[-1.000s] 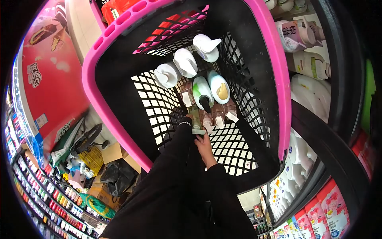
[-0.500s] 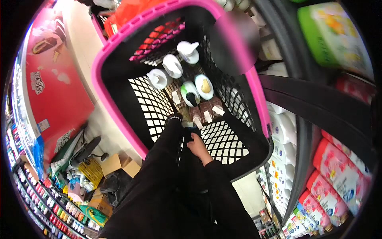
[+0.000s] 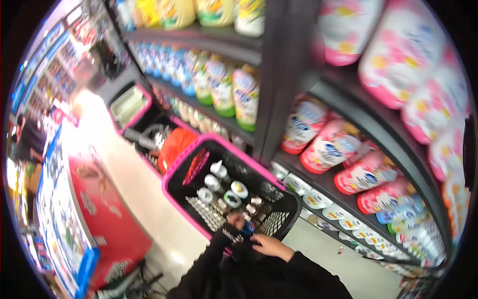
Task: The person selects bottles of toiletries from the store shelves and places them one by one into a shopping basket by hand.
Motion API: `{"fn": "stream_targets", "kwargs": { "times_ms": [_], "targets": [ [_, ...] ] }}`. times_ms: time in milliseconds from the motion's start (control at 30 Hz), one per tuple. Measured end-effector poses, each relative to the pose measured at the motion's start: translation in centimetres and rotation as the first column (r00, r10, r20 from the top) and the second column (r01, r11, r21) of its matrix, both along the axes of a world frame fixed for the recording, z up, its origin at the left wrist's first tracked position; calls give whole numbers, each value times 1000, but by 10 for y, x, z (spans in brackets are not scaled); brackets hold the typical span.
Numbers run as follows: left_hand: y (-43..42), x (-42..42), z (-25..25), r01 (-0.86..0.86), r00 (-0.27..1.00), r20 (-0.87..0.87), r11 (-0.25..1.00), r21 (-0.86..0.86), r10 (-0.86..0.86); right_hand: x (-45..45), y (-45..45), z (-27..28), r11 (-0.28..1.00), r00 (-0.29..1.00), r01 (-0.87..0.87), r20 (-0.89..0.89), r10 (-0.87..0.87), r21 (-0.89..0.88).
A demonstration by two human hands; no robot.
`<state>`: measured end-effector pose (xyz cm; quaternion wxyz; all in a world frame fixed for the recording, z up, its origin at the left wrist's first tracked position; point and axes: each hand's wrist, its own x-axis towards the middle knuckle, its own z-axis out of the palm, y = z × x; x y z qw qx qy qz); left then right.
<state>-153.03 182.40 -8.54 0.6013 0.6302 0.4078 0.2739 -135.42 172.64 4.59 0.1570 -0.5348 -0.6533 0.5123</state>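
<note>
The black basket with a pink rim (image 3: 174, 162) stands below me. In it are white pump bottles (image 3: 212, 182), a bottle with a tan cap (image 3: 239, 189), a white and green bottle (image 3: 232, 199) and several brownish bottles with pale tops (image 3: 256, 201). My left hand (image 3: 235, 219) reaches over the basket's near side, beside these bottles; its fingers are blurred, and its grip is unclear. A small dark blue thing (image 3: 248, 228) lies between my hands, too blurred to name. My right hand (image 3: 273, 247) is at the near rim, fingers extended and apart, nothing visible in them.
Shelves (image 3: 199, 40) with detergent bottles stand ahead; pink bottles (image 3: 331, 146) fill the right shelves. A red chest (image 3: 107, 209) is at the left. Beyond the basket are a red bag (image 3: 175, 148) and another pink-rimmed basket (image 3: 130, 106). A person (image 3: 31, 140) is at far left.
The view has swung up and to the right, showing more shelves, and the basket looks smaller and lower. My right hand's fingers have spread.
</note>
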Motion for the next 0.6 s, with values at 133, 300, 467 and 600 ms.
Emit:
{"fn": "stream_targets", "kwargs": {
  "times_ms": [133, 300, 467, 600],
  "targets": [
    [-49, -20, 68, 338, 937, 73, 939, 62, -342, 2, -55, 29, 991, 997, 66, 39, -71, 117],
    [-83, -42, 132, 586, 791, 1, 759, -283, -611, -37, -124, 50, 956, 939, 241, 209, -273, 164],
    [-96, -59, 134, 745, 647, -70, 650, -154, -759, -92, -187, 72, 940, 859, 341, 404, -314, 5],
    [-109, -53, 129, 838, 536, -87, 541, -64, -840, -118, -235, 81, 883, 859, 435, 214, -466, 178]
  ]
}}
